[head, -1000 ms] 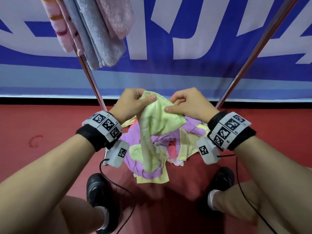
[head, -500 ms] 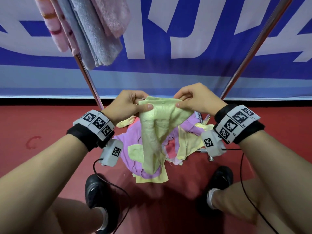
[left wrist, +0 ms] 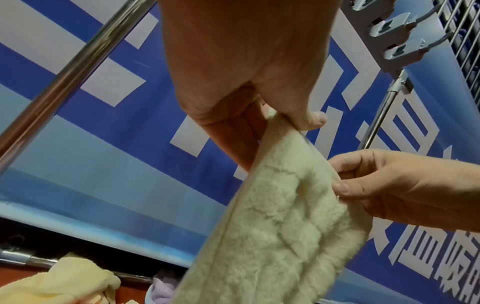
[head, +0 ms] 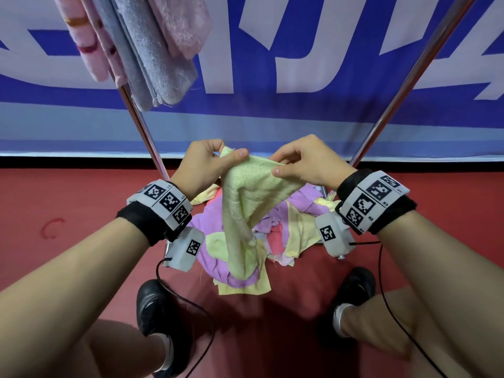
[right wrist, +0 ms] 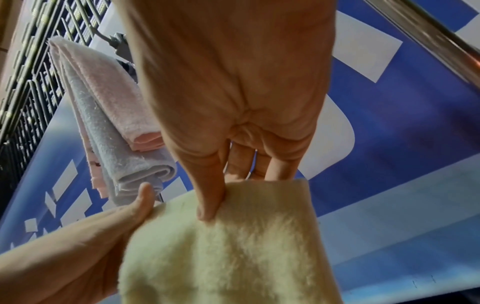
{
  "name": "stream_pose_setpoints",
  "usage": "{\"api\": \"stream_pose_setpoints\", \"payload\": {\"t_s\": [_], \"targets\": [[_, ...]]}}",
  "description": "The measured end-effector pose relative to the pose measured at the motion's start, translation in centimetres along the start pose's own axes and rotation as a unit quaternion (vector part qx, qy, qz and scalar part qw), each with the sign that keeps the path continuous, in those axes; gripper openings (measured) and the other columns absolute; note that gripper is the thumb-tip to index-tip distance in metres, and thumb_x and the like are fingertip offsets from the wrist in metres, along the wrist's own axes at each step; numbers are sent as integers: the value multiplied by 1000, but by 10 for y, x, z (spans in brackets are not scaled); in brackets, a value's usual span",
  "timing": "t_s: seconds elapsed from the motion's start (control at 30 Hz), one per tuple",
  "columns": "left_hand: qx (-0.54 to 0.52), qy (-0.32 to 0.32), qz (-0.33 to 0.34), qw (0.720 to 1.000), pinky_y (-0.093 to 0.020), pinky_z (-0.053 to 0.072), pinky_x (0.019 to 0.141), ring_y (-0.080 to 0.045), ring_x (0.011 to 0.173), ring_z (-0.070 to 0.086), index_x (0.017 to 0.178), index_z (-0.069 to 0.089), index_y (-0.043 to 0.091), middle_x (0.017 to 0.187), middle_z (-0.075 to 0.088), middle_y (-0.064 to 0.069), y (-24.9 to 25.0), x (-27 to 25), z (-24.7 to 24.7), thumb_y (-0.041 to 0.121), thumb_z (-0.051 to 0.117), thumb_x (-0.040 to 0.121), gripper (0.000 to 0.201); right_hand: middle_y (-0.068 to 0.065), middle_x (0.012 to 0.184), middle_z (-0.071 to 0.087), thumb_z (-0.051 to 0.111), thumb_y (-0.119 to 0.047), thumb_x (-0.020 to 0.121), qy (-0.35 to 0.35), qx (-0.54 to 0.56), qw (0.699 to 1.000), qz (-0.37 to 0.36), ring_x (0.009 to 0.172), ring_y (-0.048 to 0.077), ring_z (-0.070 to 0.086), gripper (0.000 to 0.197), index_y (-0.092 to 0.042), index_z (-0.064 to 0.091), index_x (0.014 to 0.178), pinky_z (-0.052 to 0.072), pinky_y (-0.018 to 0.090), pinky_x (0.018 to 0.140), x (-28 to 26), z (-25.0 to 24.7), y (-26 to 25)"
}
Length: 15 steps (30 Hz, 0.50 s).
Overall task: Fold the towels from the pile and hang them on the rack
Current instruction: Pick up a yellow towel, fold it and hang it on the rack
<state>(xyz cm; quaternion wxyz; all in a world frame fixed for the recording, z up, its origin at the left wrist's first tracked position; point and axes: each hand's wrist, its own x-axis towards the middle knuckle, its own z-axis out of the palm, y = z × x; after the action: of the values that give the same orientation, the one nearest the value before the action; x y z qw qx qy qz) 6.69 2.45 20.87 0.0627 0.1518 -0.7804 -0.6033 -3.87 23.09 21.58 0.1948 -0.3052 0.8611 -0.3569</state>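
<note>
A pale yellow-green towel [head: 245, 203] hangs crumpled between both hands above the pile of towels [head: 283, 230] on the red floor. My left hand [head: 215, 165] pinches its top left corner between thumb and fingers, as the left wrist view [left wrist: 280, 117] shows too. My right hand [head: 297, 162] pinches the upper edge a short way to the right, thumb on the towel [right wrist: 228, 236] in the right wrist view. The towel's lower end droops onto the pile. Folded pink and grey towels [head: 141, 47] hang on the rack at upper left.
Two slanted metal rack legs [head: 139, 126] [head: 409, 77] frame the pile. A blue and white banner [head: 272, 105] stands behind. My two black shoes [head: 161, 317] [head: 354, 290] are planted on the floor on either side in front of the pile. Cables trail from both wristbands.
Both hands have risen a little with the yellow-green towel, and the right hand has shifted its pinch along the top edge, drawing that edge out wider between the hands.
</note>
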Motion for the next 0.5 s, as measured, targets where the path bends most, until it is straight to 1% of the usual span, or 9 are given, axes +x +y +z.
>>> {"api": "stream_pose_setpoints", "payload": {"t_s": [0.07, 0.1, 0.13, 0.2, 0.27, 0.3, 0.37, 0.43, 0.5], "targets": [[12, -18, 13, 1000, -35, 43, 59, -17, 58, 45, 61, 44, 8, 56, 45, -8, -2, 0, -2, 49, 82, 76, 58, 5, 86, 78, 82, -9, 83, -5, 6, 1000, 4, 72, 4, 63, 17, -17, 81, 98, 50, 19, 77, 0, -1, 1], [16, -30, 21, 999, -37, 45, 62, -18, 62, 47, 60, 44, 7, 62, 49, -9, -2, 1, -2, 50, 84, 72, 59, 7, 88, 78, 82, -9, 83, -6, 10, 1000, 7, 74, 6, 64, 17, -17, 81, 97, 52, 24, 81, 0, -2, 2], [9, -48, 25, 998, -36, 49, 63, -16, 64, 53, 61, 45, 9, 68, 56, -11, -1, -1, -2, 45, 87, 71, 56, 8, 88, 79, 83, -10, 83, -2, 12, 1000, 10, 76, 7, 65, 16, -18, 81, 97, 54, 28, 84, 0, -4, 3], [-4, -80, 27, 996, -29, 55, 58, -13, 63, 62, 67, 48, 9, 77, 65, -15, 1, -2, -1, 23, 86, 69, 41, 5, 88, 79, 82, -12, 84, 15, 13, 1000, 19, 80, 10, 69, 14, -20, 82, 96, 55, 32, 89, 0, -8, 4], [9, -105, 29, 994, -29, 56, 53, -17, 59, 62, 81, 55, 9, 72, 62, -16, 5, -3, -1, 7, 85, 71, 32, 3, 88, 79, 80, -11, 85, 31, 26, 999, 34, 85, 13, 72, 13, -20, 82, 95, 56, 32, 90, -1, -13, 4], [23, -113, 31, 993, -29, 56, 54, -19, 59, 61, 90, 60, 10, 71, 60, -16, 8, -4, 0, 4, 85, 73, 31, 2, 88, 79, 80, -11, 86, 33, 33, 998, 40, 85, 13, 71, 12, -20, 82, 93, 56, 31, 89, -2, -14, 4], [58, -128, 38, 989, -27, 58, 59, -15, 61, 64, 108, 69, 14, 73, 63, -18, 9, -4, -1, 6, 83, 78, 35, 0, 85, 78, 80, -13, 85, 31, 23, 998, 43, 83, 12, 70, 9, -20, 81, 91, 55, 30, 88, -2, -15, 4], [98, -121, 47, 987, -30, 61, 66, -12, 67, 67, 109, 75, 17, 79, 72, -19, 8, -1, -4, 11, 81, 82, 28, -2, 83, 76, 82, -22, 85, 18, -38, 998, 43, 85, 14, 70, 7, -20, 81, 91, 54, 30, 87, -2, -14, 6], [137, -93, 56, 985, -38, 62, 77, -14, 72, 67, 100, 79, 18, 81, 76, -13, 7, 0, -8, 18, 80, 84, 15, -7, 78, 70, 81, -31, 86, -14, -115, 992, 54, 79, 13, 65, 9, -22, 78, 88, 52, 26, 77, -4, -13, 10]]}}
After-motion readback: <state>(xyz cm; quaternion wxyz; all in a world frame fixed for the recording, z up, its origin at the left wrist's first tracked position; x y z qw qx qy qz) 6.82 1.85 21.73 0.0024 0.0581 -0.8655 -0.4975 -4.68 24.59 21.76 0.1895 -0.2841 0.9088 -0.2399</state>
